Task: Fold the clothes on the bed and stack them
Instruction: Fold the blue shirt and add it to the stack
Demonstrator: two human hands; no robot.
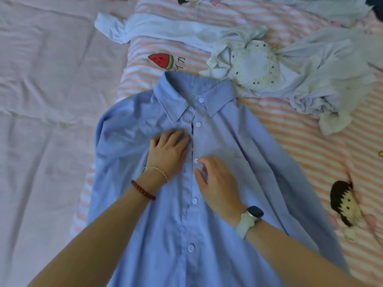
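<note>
We are looking down on a bed (41,121) with a pale pink sheet bare from nine to eleven o'clock. Over the rest lies a pink-and-white striped blanket (290,125) printed with a watermelon slice (161,61) and cartoon figures. Directly on it, filling the centre down to six o'clock, a blue button-up shirt (217,131) lies front up, collar toward twelve. Just past the collar — touching it at one o'clock — sits a crumpled white garment (255,67) with a dotted round collar. At eleven o'clock a pale blue sleeve (116,27) stretches out.
</note>
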